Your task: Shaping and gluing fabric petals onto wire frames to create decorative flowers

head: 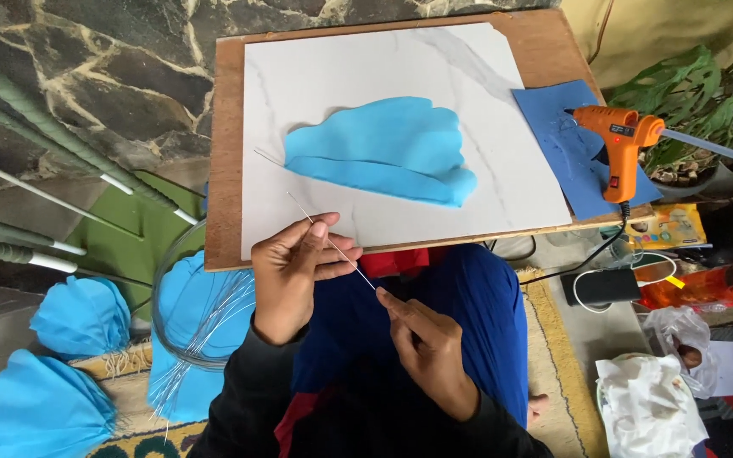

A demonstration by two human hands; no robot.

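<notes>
A thin straight metal wire (332, 243) runs between both hands over the near edge of a white marbled board (324, 76). My left hand (294, 271) pinches the wire near its far end, fingers curled over it. My right hand (422, 335) grips the near end between thumb and fingertips, above my blue-clad lap. A blue foam petal shape (383, 148), folded along its lower edge, lies in the middle of the board, with a second thin wire (270, 158) sticking out at its left.
An orange glue gun (621, 144) rests on a blue foam sheet (566, 140) at the board's right edge. A wire coil (181, 331) and blue foam petals (78, 318) lie on the floor to the left. Green stems (61, 136) lean at far left. Bags and clutter sit at right.
</notes>
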